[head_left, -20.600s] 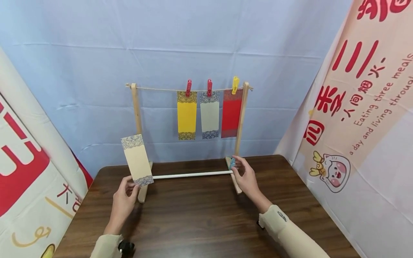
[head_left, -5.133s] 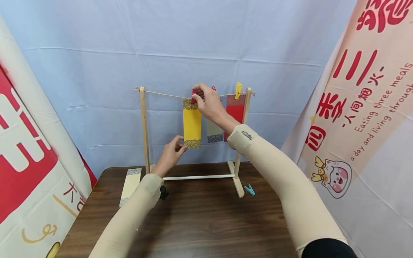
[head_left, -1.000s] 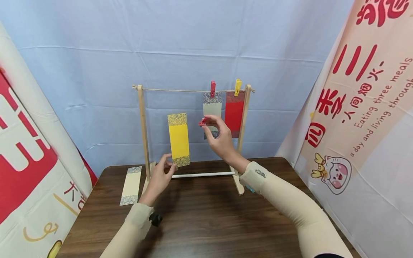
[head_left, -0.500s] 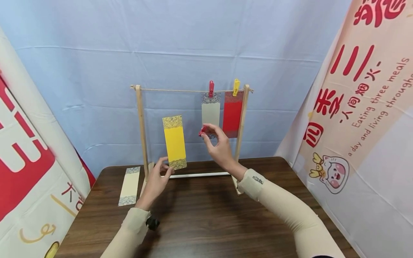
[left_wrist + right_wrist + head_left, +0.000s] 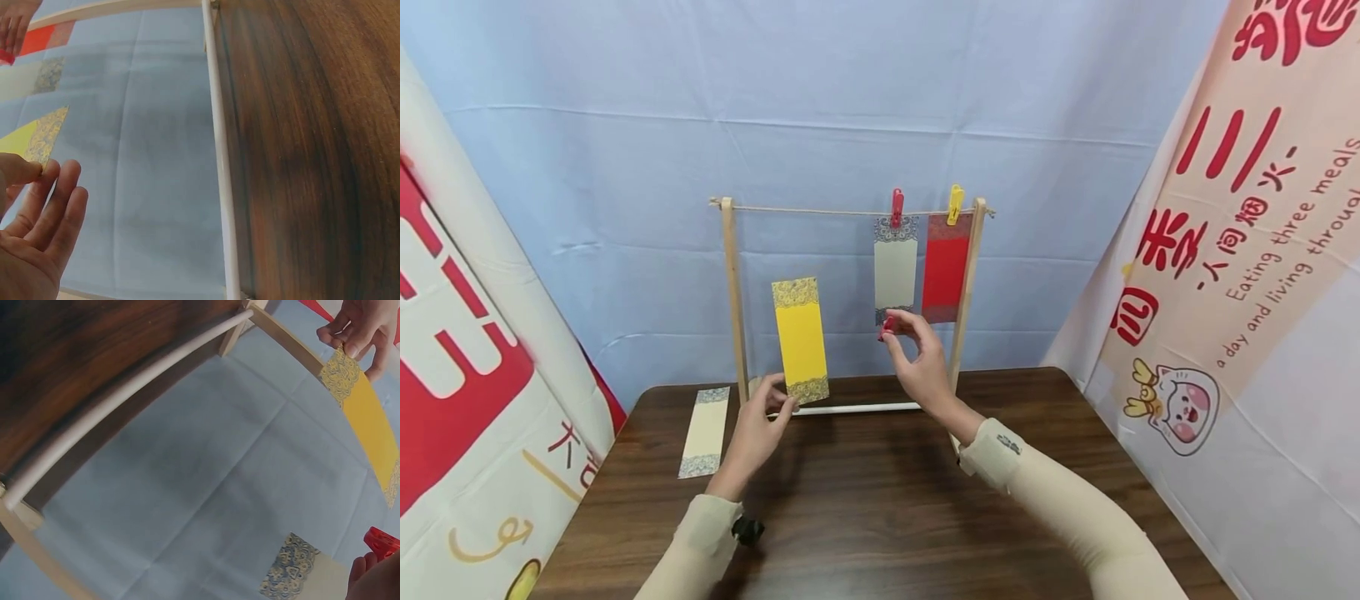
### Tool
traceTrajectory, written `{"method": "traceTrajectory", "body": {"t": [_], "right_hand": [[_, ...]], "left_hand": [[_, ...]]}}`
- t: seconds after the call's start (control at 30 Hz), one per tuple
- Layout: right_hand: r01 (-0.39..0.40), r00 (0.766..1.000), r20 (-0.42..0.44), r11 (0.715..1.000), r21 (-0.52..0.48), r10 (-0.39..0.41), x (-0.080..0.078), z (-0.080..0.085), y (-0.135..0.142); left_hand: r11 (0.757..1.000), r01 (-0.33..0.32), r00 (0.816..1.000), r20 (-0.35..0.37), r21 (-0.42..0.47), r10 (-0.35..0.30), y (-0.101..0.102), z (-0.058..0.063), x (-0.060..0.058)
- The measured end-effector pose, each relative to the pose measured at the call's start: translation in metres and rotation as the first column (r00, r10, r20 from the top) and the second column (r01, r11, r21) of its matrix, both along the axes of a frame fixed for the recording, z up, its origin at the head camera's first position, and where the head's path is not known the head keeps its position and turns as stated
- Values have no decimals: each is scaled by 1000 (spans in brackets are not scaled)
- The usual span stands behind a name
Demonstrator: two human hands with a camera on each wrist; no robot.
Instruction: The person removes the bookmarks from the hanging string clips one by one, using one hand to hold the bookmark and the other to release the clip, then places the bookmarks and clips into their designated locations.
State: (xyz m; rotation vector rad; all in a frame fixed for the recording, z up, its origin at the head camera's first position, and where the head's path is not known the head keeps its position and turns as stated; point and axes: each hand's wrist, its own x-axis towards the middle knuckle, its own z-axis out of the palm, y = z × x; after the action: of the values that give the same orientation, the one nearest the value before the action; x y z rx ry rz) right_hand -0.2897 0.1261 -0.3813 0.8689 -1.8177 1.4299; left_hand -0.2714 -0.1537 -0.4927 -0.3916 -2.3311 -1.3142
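My left hand point(image 5: 754, 433) pinches the lower patterned end of a yellow card point(image 5: 802, 342), which stands nearly upright in front of the rack, tilted slightly left. In the left wrist view, the thumb and index finger grip its corner. A red clothespin point(image 5: 886, 328) is held between the thumb and fingers of my right hand point(image 5: 927, 371), just below the hanging grey card point(image 5: 895, 275). That card hangs from the rope point(image 5: 805, 210) by another red clothespin point(image 5: 897, 208). Beside it a red card point(image 5: 945, 271) hangs from a yellow clothespin point(image 5: 955, 206).
A cream card point(image 5: 705, 435) lies flat on the dark wooden table point(image 5: 865, 517), left of the rack. The rack has two wooden posts point(image 5: 734, 300) and a white crossbar point(image 5: 857, 408) low between them. My right forearm covers part of its right foot.
The cream card has gone from my left hand to the table. The yellow card and its red clothespin have come off the rope. Over the last second both hands sank; the left drifted left.
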Motion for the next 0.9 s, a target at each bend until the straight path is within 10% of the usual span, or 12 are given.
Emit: {"method": "traceTrajectory", "body": {"t": [0.3,0.9], "right_hand": [[17,1000,24,1000,-12,-17,5,-20,8],[73,996,58,997,-27,-71,15,-51,28]], "left_hand": [[1000,-20,997,75,-16,22,-5,-3,10],[999,-19,1000,-2,-26,19,-13,-17,22]]}}
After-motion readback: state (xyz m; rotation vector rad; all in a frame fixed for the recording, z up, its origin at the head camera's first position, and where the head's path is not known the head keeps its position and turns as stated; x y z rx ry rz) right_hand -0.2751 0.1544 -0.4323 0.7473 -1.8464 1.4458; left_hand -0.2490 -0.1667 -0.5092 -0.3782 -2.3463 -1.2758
